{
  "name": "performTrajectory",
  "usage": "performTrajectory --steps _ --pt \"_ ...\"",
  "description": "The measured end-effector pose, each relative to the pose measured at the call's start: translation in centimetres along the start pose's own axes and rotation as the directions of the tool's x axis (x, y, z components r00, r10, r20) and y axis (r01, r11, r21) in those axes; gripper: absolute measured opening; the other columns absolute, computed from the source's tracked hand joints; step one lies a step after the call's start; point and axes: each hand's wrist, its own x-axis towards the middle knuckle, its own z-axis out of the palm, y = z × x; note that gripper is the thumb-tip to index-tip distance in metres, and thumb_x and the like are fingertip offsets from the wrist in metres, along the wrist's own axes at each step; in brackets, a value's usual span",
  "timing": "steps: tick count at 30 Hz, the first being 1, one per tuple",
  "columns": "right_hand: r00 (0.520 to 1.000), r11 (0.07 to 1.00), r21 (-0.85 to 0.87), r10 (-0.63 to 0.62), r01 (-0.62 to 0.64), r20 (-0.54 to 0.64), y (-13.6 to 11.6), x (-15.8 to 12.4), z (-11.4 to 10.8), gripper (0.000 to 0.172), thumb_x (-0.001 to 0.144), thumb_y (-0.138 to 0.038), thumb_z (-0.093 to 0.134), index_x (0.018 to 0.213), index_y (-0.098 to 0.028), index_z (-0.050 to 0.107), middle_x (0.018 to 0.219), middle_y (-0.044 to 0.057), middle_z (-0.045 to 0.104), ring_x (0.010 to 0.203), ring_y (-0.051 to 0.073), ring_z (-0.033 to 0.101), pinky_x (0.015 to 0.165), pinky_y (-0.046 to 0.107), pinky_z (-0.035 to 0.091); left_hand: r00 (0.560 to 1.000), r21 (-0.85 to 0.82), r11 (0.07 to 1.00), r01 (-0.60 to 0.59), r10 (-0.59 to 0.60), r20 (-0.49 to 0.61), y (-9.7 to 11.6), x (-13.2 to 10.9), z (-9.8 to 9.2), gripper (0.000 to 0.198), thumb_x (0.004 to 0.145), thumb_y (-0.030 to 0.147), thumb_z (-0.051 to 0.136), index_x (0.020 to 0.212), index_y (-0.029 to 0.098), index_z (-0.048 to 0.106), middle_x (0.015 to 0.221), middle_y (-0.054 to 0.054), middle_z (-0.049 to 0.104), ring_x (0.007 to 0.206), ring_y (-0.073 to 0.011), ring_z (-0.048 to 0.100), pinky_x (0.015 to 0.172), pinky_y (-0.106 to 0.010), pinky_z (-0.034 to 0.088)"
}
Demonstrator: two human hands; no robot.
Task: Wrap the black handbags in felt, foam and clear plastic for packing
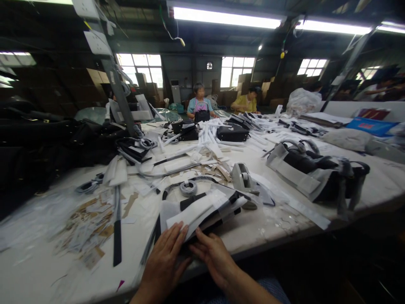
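Note:
A black handbag [202,228] lies tilted at the table's front edge in front of me, with white foam sheet [196,211] over its upper side. My left hand [166,255] grips the bag's near left part, fingers together on the foam and thumb below. On the near edge just to the right, my right hand [213,255] is closed, its thumb on top and its other fingers partly hidden at the bag's underside. Behind the foam, the bag's strap curves around a wrapped ring-shaped coil [188,188].
A grey tape dispenser [242,177] stands behind the bag. Paper scraps [85,228] and a black strap [117,236] lie left. Another foam-wrapped bag [316,171] sits right. Black bags [53,143] are piled far left. Two co-workers [200,103] [247,102] sit across the table.

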Motion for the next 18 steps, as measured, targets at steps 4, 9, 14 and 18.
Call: performTrajectory --steps 4,9,14,18 --pt "1.0 1.0 0.021 0.008 -0.007 -0.019 -0.2 -0.2 0.2 0.047 0.059 -0.036 0.091 0.081 -0.016 0.055 0.088 0.005 0.071 0.085 0.021 0.069 0.081 0.036 0.058 0.995 0.11 0.994 0.01 0.001 -0.098 -0.2 0.0 0.9 0.053 0.098 0.033 0.048 0.147 0.015 0.039 0.142 -0.009 0.055 0.127 -0.0256 0.054 0.104 -0.039 0.045" --pt "1.0 0.998 0.057 0.009 -0.01 0.026 -0.5 -0.1 0.2 0.046 0.062 -0.038 0.09 0.084 -0.015 0.057 0.088 0.005 0.071 0.083 0.019 0.069 0.082 0.036 0.058 0.991 0.123 0.992 0.01 0.007 -0.135 -0.5 -0.1 1.7 0.052 0.098 0.02 0.045 0.149 0.016 0.035 0.141 -0.008 0.056 0.125 -0.0233 0.056 0.107 -0.036 0.042" --pt "0.982 0.998 -0.046 0.048 -0.041 0.18 -1.0 0.0 -1.7 0.052 0.06 -0.044 0.089 0.091 -0.013 0.061 0.092 0.006 0.07 0.083 0.019 0.07 0.078 0.032 0.056 0.989 0.073 0.997 -0.007 0.017 -0.144 -1.1 -0.2 2.1 0.058 0.095 0.012 0.043 0.152 0.018 0.03 0.139 -0.008 0.059 0.121 -0.0202 0.06 0.107 -0.03 0.042" --pt "0.963 0.905 -0.411 0.003 0.113 0.271 -4.0 -1.2 -6.4 0.062 0.065 -0.056 0.082 0.106 -0.013 0.065 0.09 0.008 0.072 0.075 0.019 0.07 0.067 0.028 0.054 0.989 -0.013 0.995 -0.101 0.099 -0.105 -2.8 -1.1 3.9 0.064 0.094 0.014 0.041 0.155 0.022 0.021 0.131 -0.007 0.064 0.116 -0.0206 0.064 0.098 -0.026 0.05"
